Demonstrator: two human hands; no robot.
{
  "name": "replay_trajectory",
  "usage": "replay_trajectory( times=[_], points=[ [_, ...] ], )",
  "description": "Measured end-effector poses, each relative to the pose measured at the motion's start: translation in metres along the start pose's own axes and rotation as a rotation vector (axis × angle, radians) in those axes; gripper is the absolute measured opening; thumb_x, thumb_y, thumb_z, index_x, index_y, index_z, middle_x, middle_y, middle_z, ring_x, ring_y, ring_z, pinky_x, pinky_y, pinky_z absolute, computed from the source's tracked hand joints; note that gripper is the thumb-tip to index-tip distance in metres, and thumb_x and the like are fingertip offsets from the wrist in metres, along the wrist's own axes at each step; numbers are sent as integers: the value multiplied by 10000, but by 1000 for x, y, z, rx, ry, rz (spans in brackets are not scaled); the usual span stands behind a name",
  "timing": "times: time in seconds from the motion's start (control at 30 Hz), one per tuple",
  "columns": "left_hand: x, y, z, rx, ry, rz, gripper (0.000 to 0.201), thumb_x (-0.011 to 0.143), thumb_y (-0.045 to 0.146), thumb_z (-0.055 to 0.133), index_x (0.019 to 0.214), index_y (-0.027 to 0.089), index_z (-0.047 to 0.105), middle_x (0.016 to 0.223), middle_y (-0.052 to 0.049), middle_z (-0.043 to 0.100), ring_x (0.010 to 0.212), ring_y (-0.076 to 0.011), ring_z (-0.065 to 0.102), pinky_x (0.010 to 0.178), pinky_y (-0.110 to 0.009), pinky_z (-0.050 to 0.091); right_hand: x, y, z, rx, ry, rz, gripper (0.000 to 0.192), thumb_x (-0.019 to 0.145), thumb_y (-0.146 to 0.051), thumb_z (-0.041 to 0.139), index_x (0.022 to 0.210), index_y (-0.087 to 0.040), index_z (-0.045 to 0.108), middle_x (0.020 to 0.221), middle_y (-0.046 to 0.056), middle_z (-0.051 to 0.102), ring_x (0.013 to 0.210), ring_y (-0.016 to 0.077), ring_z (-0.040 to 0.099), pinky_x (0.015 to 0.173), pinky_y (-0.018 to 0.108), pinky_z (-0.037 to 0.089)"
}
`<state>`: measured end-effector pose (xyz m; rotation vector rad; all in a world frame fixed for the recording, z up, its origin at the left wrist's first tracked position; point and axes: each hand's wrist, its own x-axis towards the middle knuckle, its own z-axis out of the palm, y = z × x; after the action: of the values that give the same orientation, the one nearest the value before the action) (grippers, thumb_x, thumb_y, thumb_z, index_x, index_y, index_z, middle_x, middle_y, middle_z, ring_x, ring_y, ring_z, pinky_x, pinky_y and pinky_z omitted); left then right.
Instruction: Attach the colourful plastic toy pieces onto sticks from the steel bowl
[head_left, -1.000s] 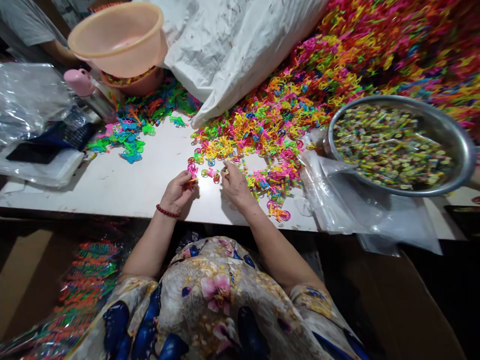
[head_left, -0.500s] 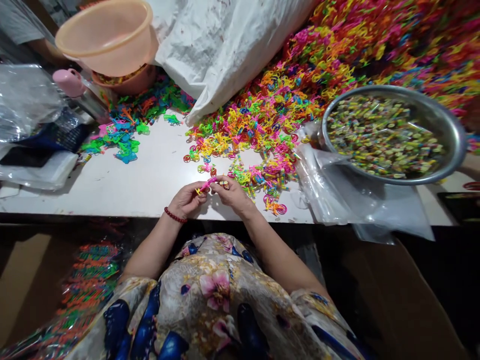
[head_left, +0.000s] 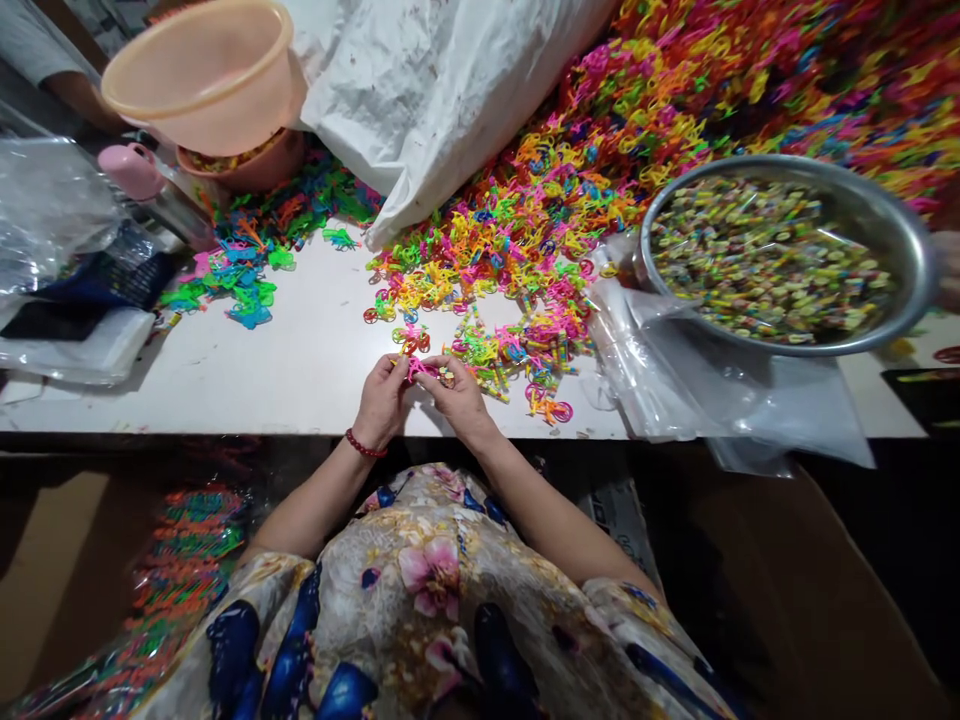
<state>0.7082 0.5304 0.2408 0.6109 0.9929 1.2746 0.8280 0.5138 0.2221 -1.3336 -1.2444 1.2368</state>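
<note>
Above the table's near edge, my left hand point(head_left: 382, 398) and my right hand point(head_left: 459, 400) meet, their fingers closed on a small pink plastic toy piece point(head_left: 418, 369). A red bead bracelet point(head_left: 365, 444) circles my left wrist. A small yellowish piece point(head_left: 446, 377) shows at the fingers of my right hand; whether it is held there I cannot tell. Just beyond my fingertips lie small coloured plastic toy pieces with wheels point(head_left: 412, 338). More of them, with short striped sticks, spread into a large heap point(head_left: 517, 260) to the right and back.
A metal basin point(head_left: 919, 270) full of small striped pieces stands at right, by clear plastic bags point(head_left: 675, 390). Green and blue pieces point(head_left: 251, 290) lie left, near a pink-lidded bottle point(head_left: 135, 172) and an orange tub point(head_left: 202, 75). A white sack point(head_left: 442, 100) lies behind. Someone's arm point(head_left: 82, 95) shows far left.
My left hand has turned more upright and shifted slightly right, its fingers pointing away. The pink piece has turned between my fingers. The view has shifted slightly.
</note>
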Motion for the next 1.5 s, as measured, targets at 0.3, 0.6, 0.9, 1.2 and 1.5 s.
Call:
replay_trajectory(
  times=[0.3,0.6,0.9,1.2,1.5],
  points=[
    [5,-2,-6,4,50,-9,315,768,360,786,790,169,537,643,50,541,554,-65,494,569,-197,425,-6,-6,-19,-67,-40,-60,380,897,-476,555,1150,-206,645,935,36,664,688,126,580,633,258,490],
    [0,0,1,-12,-61,-130,369,767,403,774,766,171,487,649,26,567,516,-67,489,517,-208,389,-12,-15,-27,-226,-75,-164,284,938,-429,503,979,-194,658,850,38,685,819,175,629,765,295,487],
    [-5,-11,1,291,-85,35,395,827,533,700,802,193,500,580,66,475,494,-80,403,490,-213,319,-16,-13,-28,-184,-65,-146,283,909,-469,538,876,-202,626,830,26,675,777,164,616,715,280,488],
    [-5,-10,-2,478,-62,92,289,861,422,702,780,191,547,633,39,492,582,-111,441,571,-228,344,-21,-14,-30,-168,-42,-186,261,912,-423,549,824,-196,644,796,31,687,768,171,628,725,279,477],
    [-6,-7,0,551,-45,105,271,874,362,692,742,194,525,630,42,482,585,-118,430,587,-239,321,-20,-11,-34,-194,-56,-199,269,903,-432,567,843,-201,689,779,29,696,743,179,632,698,284,471]
  ],
)
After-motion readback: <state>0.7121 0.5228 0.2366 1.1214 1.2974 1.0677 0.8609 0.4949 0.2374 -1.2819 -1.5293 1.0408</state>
